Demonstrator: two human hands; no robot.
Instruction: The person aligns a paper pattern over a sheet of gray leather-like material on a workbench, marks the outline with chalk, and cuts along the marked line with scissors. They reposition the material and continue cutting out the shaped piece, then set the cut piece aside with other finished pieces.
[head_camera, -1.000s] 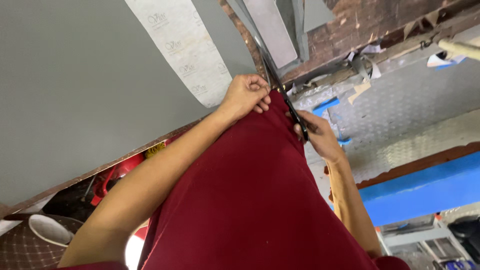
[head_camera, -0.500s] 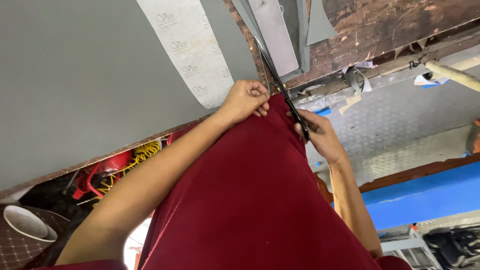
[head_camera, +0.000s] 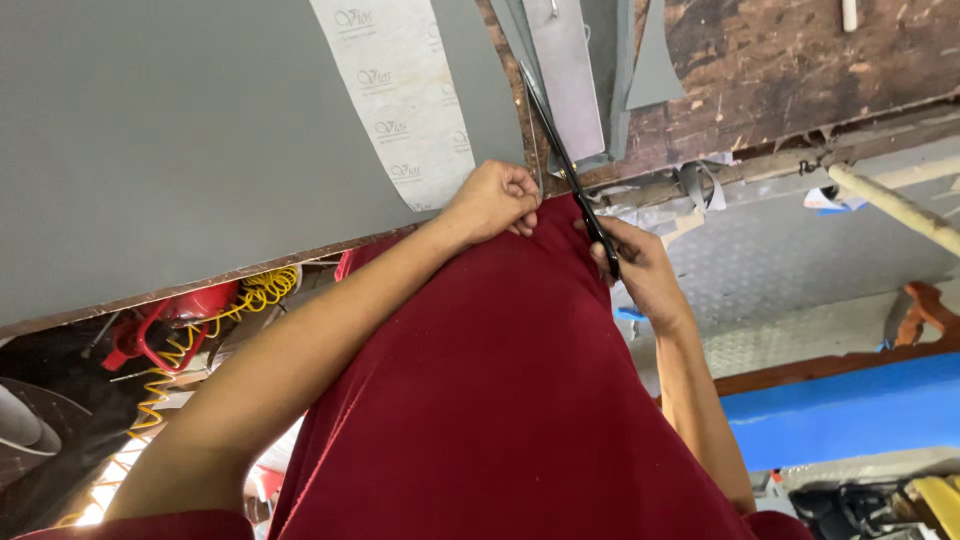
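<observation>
Grey sheet lies on the surface; left hand pinches its edge, right hand grips black scissors. Blades near left fingers risk a nick if they slip.

At twelve o'clock our scissors lie slanted across the tabletop, barring the way between our left hand and right hand. Grey sheet covers ten o'clock, flat and passable above. Grey strips crowd one o'clock. At eight, below the edge, a yellow coiled hose and red tool clutter the gap.
</observation>
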